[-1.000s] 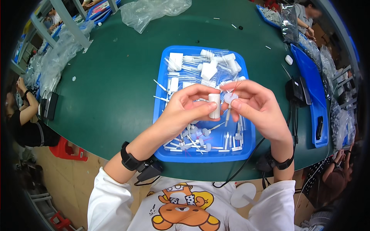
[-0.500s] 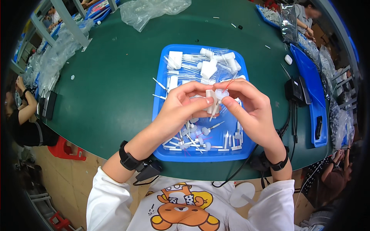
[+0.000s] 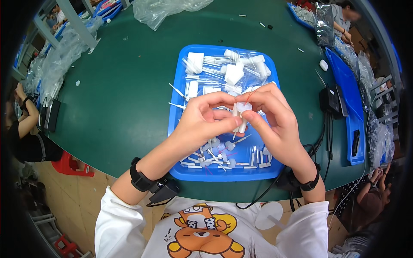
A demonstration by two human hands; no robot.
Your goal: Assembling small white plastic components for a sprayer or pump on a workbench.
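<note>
Your left hand (image 3: 202, 122) and right hand (image 3: 275, 120) meet over the middle of the shallow blue plastic tray (image 3: 178, 129), fingertips pinched together on a small white plastic cylindrical part (image 3: 241, 112). Your left thumb and forefinger close on its left side; your right thumb and forefinger grip its round cap and lower stem. A thin red thread (image 3: 254, 92) arcs from the top of the part across your right fingers. The part is held above the tray, not resting on it.

Below your hands, the near end of the tray holds loose white stems and round caps (image 3: 219, 155), scattered and overlapping. At the far end lie white block-shaped pieces in clear wrappers (image 3: 232, 71).

The tray sits on the round dark green table (image 3: 124, 86). Each of your wrists carries a black wristband (image 3: 140, 176), with black cables running under the table's near edge. To your right stand a second, narrow blue tray (image 3: 348, 90) and a small black box (image 3: 330, 99). Crumpled clear plastic bags (image 3: 167, 8) lie at the far rim. Other people's arms show at the left and right margins.
</note>
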